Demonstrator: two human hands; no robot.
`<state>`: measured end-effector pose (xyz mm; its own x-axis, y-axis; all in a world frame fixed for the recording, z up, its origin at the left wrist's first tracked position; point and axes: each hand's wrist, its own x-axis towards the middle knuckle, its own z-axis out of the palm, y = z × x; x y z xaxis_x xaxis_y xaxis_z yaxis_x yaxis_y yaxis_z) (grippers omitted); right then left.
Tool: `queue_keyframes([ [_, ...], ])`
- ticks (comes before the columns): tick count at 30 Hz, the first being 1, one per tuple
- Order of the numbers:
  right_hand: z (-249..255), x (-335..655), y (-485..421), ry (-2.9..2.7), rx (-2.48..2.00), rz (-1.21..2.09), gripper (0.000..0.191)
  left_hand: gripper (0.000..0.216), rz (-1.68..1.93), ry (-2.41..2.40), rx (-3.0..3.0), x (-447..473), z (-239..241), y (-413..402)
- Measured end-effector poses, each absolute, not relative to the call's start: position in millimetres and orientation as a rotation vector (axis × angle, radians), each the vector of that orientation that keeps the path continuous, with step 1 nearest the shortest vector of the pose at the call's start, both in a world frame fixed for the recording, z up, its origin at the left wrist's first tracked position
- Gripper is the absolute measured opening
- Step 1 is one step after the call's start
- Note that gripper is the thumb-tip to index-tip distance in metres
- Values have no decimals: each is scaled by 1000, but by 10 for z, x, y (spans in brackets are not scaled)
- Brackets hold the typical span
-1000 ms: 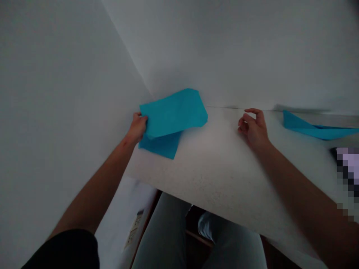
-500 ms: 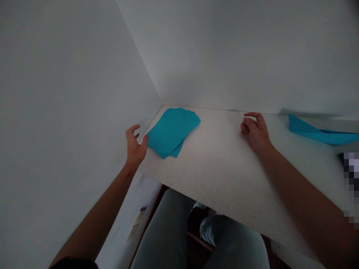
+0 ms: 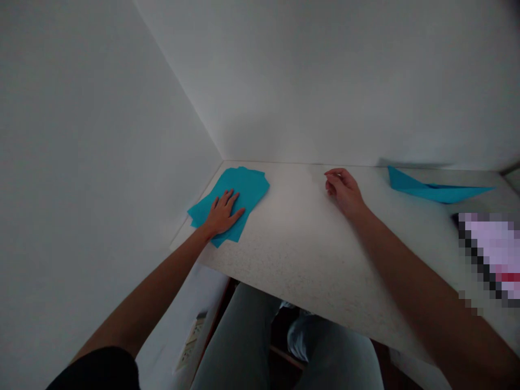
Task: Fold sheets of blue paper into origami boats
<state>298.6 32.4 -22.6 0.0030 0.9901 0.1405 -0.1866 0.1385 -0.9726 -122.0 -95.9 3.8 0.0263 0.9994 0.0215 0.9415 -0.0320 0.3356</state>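
A small stack of blue paper sheets (image 3: 247, 187) lies in the far left corner of the white table (image 3: 300, 244), against the wall. My left hand (image 3: 222, 212) rests flat on the near part of the stack, fingers spread. My right hand (image 3: 343, 190) lies on the bare tabletop in the middle, fingers loosely curled, with nothing visible in it. A folded blue paper shape (image 3: 430, 188), long and pointed, sits at the far right near the back wall.
White walls close the table on the left and at the back. A blurred-out object (image 3: 491, 254) lies at the right edge. My legs (image 3: 260, 346) show below the table's near edge.
My left hand let go of the lifted blue sheet, which now lies on the stack, and the hand has come down flat on it. My right hand has barely moved.
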Motion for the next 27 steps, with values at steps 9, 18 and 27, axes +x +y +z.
queue_keyframes([
  [9, -163, 2976, 293, -1167, -987, 1195, 30, 68, 766, 2117, 1937, -1011, 229, -250],
  [18, -204, 2980, 315, -1177, -978, 1215, 33, 124, 374, 2251, 1830, -662, 71, 101],
  [27, -171, 2923, 290, -1254, -1053, 1201, 27, 118, 156, 2398, 1921, -409, 185, 238],
])
